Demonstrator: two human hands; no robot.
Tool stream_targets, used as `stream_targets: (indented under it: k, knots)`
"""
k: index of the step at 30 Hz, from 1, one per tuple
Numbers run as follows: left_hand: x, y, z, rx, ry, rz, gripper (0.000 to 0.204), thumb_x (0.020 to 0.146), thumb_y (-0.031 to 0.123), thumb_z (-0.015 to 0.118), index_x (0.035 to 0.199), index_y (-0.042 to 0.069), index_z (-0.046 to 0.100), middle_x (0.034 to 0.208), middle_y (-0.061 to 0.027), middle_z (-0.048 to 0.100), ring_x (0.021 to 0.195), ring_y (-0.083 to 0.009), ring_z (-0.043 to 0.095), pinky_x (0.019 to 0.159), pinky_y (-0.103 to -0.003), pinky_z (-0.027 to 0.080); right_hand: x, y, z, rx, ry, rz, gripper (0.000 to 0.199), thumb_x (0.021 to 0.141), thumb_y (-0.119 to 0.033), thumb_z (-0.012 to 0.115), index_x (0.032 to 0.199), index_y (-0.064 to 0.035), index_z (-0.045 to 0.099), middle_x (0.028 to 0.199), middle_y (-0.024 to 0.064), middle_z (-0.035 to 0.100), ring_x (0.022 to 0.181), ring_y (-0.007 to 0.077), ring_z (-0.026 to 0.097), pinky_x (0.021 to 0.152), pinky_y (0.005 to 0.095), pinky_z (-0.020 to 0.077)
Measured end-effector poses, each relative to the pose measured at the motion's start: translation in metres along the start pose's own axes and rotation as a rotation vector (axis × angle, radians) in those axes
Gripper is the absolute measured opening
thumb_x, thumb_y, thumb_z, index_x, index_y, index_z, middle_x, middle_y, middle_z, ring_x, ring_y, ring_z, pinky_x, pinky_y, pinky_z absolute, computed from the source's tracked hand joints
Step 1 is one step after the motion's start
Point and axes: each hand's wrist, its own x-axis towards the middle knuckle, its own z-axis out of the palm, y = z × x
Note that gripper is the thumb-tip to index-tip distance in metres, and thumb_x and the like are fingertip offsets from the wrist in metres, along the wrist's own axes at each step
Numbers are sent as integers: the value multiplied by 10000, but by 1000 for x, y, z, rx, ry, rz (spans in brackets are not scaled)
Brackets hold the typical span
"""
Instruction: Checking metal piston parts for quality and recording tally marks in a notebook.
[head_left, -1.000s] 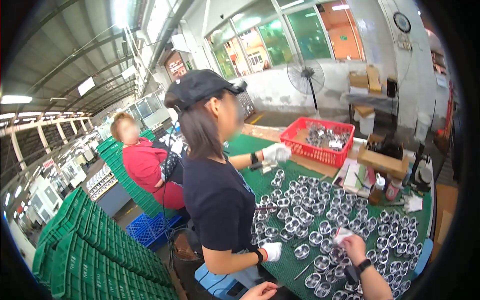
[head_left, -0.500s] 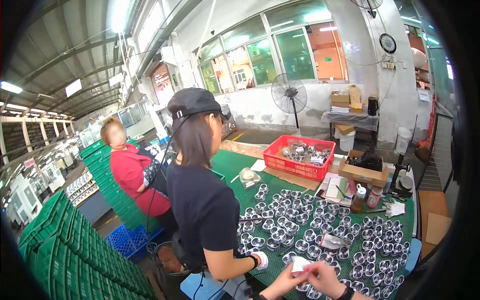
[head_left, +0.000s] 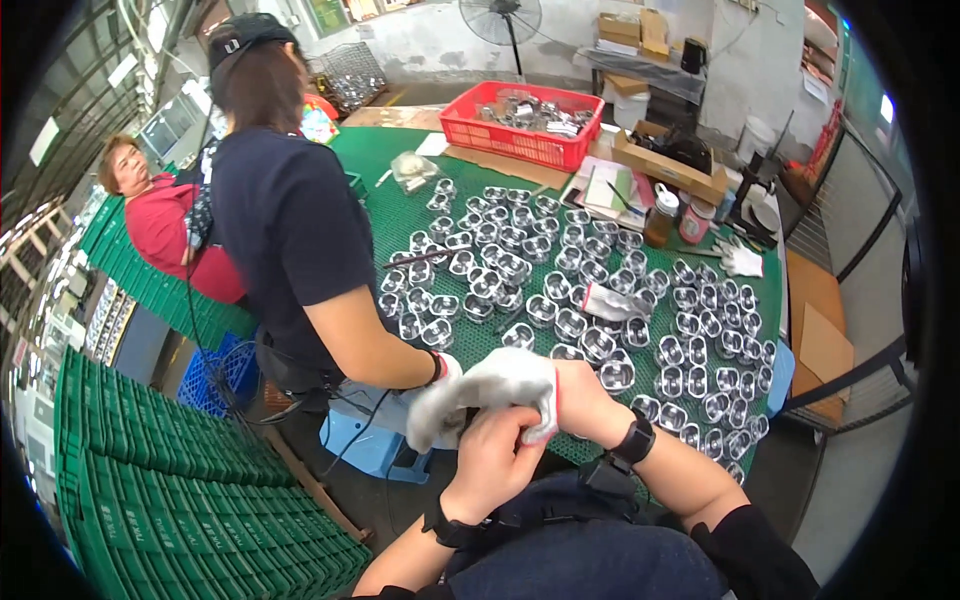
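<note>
A white knitted work glove (head_left: 505, 378) with grey smudges and a red cuff edge is between my hands, over the table's near edge. My right hand (head_left: 590, 402) is pushed into its cuff, so its fingers are hidden. With bent fingers, my left hand (head_left: 492, 455) pinches the glove's edge from below. Beyond them, many silver oval metal parts that look like pistons (head_left: 570, 325) stand in groups on the green mat (head_left: 395, 170). Another smudged glove (head_left: 615, 303) lies among these parts.
Close on my left, a co-worker in a dark shirt (head_left: 290, 210) leans an arm toward the table. Stacked green crates (head_left: 190, 500) and a blue stool (head_left: 350, 440) stand at lower left. A red basket (head_left: 520, 150), a bottle (head_left: 661, 218) and a white glove (head_left: 740, 258) are farther back.
My view has tilted down and turned right. My hands have come closer to me, and the glove, bunched before, is now spread out with my right hand in its cuff.
</note>
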Motion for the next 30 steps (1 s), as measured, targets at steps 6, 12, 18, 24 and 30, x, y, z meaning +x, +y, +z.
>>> stream_targets:
  k: [6,12,18,24,30]
  knots:
    - [1,-9,9,319,-214,357,159,838,167,646,907,49,565,781,-102,585,714,-310,590,628,-382,471,-29,-23,-16,1263,-16,731,337,947,-133,490,1282,-102,522,844,32,646,668,95,595,579,228,472]
    - [-5,5,35,-100,-443,-42,161,880,181,612,916,36,550,772,-114,570,678,-314,585,597,-379,467,-22,-12,-25,1736,193,487,245,950,-166,485,1140,-41,576,1052,108,655,855,219,645,776,365,517]
    - [-8,-22,73,4,-677,60,148,884,175,613,855,37,568,762,-145,597,709,-333,611,621,-391,477,-55,66,19,-332,-363,140,270,894,-334,557,1107,-210,667,865,24,689,657,183,630,615,311,493]
    - [2,-36,107,-152,-869,-162,178,899,201,603,856,34,559,742,-135,599,675,-291,612,606,-357,471,-56,76,8,1183,-27,595,343,960,-266,506,1116,24,600,979,87,644,970,181,601,892,286,450]
    - [22,-39,125,-40,-819,-24,161,878,201,585,850,47,547,750,-158,597,716,-369,604,604,-423,472,-68,105,-9,313,68,503,318,917,-287,460,1067,-77,645,1053,153,645,933,277,632,804,345,495]
